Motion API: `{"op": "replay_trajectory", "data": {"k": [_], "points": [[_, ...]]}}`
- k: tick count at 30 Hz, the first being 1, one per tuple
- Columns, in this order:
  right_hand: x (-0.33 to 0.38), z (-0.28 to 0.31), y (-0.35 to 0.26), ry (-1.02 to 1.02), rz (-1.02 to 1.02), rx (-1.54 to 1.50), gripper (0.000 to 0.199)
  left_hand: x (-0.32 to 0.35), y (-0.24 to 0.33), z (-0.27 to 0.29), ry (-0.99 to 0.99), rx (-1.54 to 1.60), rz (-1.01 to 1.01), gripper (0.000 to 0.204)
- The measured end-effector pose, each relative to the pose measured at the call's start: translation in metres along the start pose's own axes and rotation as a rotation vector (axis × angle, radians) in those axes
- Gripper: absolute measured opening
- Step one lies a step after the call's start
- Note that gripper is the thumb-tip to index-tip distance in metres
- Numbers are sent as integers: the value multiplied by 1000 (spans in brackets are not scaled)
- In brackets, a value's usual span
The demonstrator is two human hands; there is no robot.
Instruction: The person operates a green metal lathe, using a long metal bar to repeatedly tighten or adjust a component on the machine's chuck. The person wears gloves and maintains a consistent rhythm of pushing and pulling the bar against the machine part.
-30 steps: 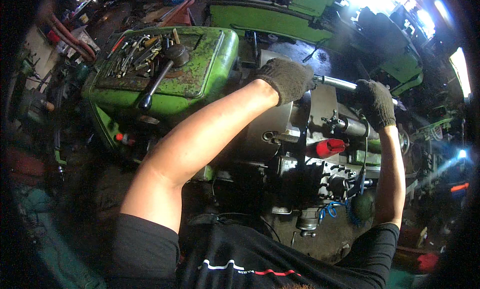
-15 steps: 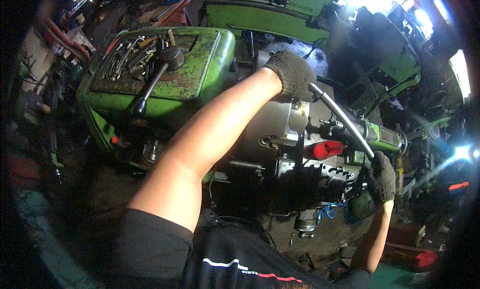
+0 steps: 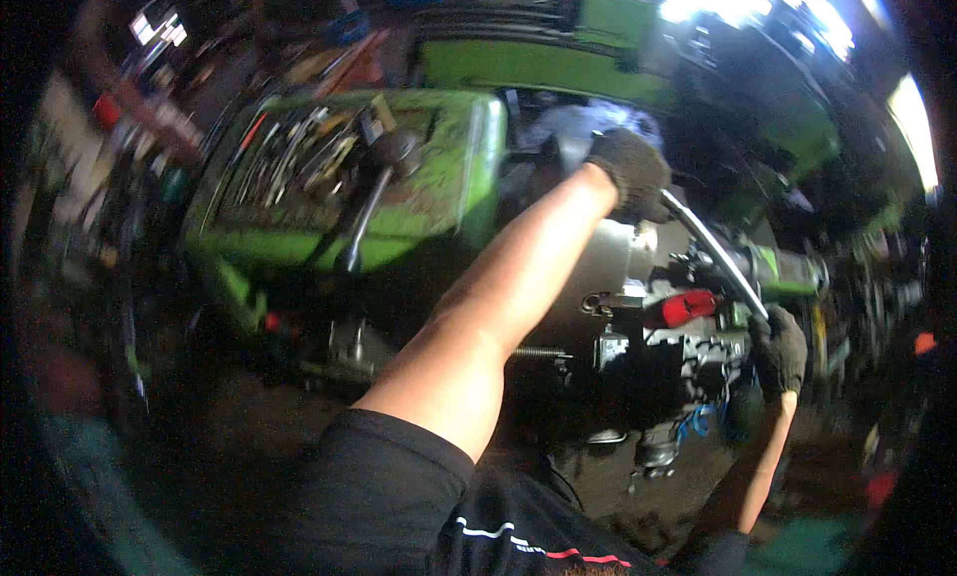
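Observation:
Both my hands wear dark knitted gloves. A long silvery metal bar [image 3: 726,264] runs slantwise between them, over a lathe. My right hand [image 3: 780,349] is closed around its nearer, lower end. At the far upper end, my left hand [image 3: 632,174] is wrapped over the bar's head, above the lathe's round metal chuck [image 3: 588,269]; the fingers' far side and what the head sits on are hidden. Below the bar lies a red object [image 3: 688,308], blurred, next to the tool post area [image 3: 611,351].
The green headstock [image 3: 483,167] stands at left, with many hand tools [image 3: 289,157] lying on top and a lever [image 3: 369,217] jutting toward me. The green tailstock [image 3: 790,273] is at right. Blue coiled hose [image 3: 698,419] hangs near the carriage. Behind stands another green machine [image 3: 538,68].
The view has shifted, so the lathe appears farther right and lower, and it is blurred. Both hands keep hold of the bar, whose slope looks about the same.

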State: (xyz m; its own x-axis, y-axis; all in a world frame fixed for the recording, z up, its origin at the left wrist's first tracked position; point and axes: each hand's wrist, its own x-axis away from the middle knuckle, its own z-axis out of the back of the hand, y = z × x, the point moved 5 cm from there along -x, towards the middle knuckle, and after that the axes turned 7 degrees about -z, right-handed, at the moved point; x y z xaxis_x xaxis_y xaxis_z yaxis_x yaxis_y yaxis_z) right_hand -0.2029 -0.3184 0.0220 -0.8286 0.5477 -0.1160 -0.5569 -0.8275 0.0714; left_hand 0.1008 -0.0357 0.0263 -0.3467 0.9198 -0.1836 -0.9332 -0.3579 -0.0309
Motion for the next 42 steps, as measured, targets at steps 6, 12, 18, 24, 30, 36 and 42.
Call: {"op": "replay_trajectory", "data": {"k": [6,12,18,24,30,36,42], "points": [[132,41,-137,80,-121,-213,36,-19,-37,-6,50,-47,-368,55],[132,47,-123,-390,-446,-482,45,-23,-12,-3,71,-57,-361,52],[185,9,-155,-170,-315,-588,41,-24,8,0,69,-141,-233,29],[191,42,-208,-519,-497,-807,42,-12,-2,4,38,-46,-240,30],[162,12,-188,-785,-360,-1149,47,-21,9,-6,77,86,-237,31],[161,2,-212,-691,-423,-1438,41,-32,9,-13,33,26,-284,29],[172,-12,-340,-549,-422,-1985,32,-51,1,-19,95,-84,-520,22]]}}
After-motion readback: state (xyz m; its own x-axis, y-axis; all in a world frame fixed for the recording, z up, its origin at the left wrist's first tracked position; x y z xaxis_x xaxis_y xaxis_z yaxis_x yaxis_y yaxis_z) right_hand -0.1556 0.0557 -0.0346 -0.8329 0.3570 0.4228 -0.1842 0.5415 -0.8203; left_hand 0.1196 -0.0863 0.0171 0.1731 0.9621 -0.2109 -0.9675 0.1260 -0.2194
